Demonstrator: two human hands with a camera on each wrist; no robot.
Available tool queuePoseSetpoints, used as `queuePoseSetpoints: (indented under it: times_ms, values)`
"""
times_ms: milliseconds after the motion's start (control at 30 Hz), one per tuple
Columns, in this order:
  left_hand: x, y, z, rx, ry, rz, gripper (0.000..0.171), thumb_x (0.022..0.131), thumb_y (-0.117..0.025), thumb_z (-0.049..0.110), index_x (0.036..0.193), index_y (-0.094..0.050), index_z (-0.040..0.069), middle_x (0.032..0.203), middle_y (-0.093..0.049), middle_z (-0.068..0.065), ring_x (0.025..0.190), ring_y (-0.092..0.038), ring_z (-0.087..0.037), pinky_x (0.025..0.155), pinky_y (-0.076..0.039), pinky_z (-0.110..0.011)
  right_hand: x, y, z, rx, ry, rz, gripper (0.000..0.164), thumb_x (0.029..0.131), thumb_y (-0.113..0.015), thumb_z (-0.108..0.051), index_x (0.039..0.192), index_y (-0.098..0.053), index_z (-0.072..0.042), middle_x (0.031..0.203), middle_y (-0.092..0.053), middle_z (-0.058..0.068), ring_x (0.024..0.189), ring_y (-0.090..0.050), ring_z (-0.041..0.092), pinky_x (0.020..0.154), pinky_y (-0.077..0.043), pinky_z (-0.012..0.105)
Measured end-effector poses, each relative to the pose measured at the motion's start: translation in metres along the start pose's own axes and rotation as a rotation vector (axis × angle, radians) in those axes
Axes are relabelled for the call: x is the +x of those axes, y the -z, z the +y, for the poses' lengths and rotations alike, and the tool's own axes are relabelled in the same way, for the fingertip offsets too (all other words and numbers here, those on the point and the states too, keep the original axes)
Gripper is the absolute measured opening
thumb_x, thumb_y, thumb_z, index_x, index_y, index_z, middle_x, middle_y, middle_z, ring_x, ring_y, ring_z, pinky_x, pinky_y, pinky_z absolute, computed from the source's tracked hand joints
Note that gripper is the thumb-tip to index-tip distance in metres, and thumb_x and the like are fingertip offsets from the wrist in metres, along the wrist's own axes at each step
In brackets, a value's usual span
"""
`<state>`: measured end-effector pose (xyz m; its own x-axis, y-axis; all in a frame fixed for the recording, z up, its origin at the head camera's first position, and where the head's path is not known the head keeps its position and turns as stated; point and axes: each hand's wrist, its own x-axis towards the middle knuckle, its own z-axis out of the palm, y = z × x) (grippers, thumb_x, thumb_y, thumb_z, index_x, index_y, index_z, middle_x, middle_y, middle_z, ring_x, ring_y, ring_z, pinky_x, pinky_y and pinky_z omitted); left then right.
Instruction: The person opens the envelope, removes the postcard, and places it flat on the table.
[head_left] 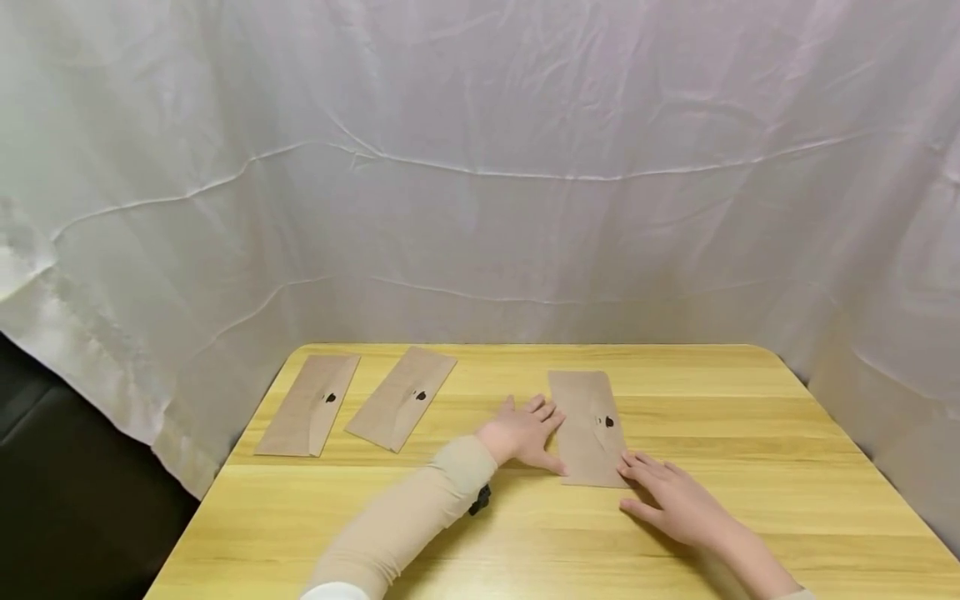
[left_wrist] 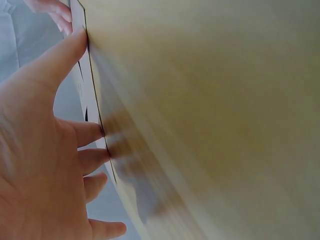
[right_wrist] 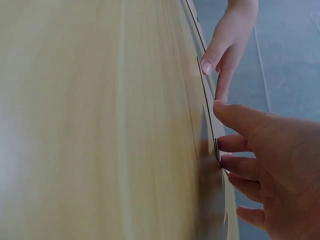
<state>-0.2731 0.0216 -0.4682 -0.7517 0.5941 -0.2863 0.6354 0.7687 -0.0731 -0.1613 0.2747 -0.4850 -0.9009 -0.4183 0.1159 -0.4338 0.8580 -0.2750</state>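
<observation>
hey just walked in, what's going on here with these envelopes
A person has both hands at the right-hand envelope, which lies flat on the wooden table. The left hand, fingers spread, is at its left edge; the right hand has its fingers at the near right corner. The middle envelope and far-left envelope lie side by side, slanted, with a gap between them.

Envelopes [head_left: 583, 437] look matt paper, table [head_left: 750, 450] smooth wood, curtain [head_left: 495, 233] glossy cloth

left hand [head_left: 523, 435]: sat lower center, fingers spread out pretty wide
right hand [head_left: 675, 503]: was lower right, fingers kinda loosely extended
</observation>
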Motion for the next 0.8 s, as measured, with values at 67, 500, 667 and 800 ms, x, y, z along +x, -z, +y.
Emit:
queuePoseSetpoints:
  times_ms: [67,500,667,800]
  values:
    - [0.002,0.002,0.007,0.021,0.005,0.0,0.1,0.078,-0.041,0.086,0.157,-0.014,0.031,0.165,-0.013,0.006,0.154,-0.007,-0.015,0.12,-0.019,-0.058,-0.004,0.001,0.003,0.004,-0.011,0.005,0.055,0.092,-0.062,-0.047,0.13,-0.063,-0.007,0.143,-0.054,0.015,0.133,-0.049,0.039,0.106,-0.037,0.062]
    - [0.011,0.012,0.051,0.067,0.043,0.021,0.098,0.076,-0.04,0.088,0.155,-0.02,0.035,0.163,-0.019,0.01,0.152,-0.013,-0.009,0.119,-0.025,-0.053,-0.029,0.008,0.024,0.009,-0.087,0.022,0.056,0.089,-0.065,-0.046,0.129,-0.063,-0.006,0.14,-0.056,0.017,0.13,-0.05,0.042,0.102,-0.038,0.062]
    - [0.013,0.02,0.067,0.048,0.059,0.022,0.096,0.076,-0.043,0.087,0.154,-0.023,0.036,0.162,-0.021,0.011,0.152,-0.016,-0.01,0.117,-0.027,-0.054,-0.037,0.011,0.033,0.013,-0.123,0.008,0.058,0.089,-0.064,-0.048,0.129,-0.063,-0.005,0.14,-0.056,0.018,0.13,-0.049,0.044,0.101,-0.038,0.062]
    - [0.018,0.023,0.079,0.032,0.055,0.038,0.095,0.076,-0.045,0.086,0.154,-0.025,0.035,0.162,-0.023,0.01,0.151,-0.018,-0.012,0.116,-0.028,-0.056,-0.044,0.013,0.042,0.024,-0.157,0.005,0.059,0.089,-0.064,-0.049,0.129,-0.062,-0.005,0.14,-0.055,0.02,0.13,-0.047,0.046,0.1,-0.036,0.066]
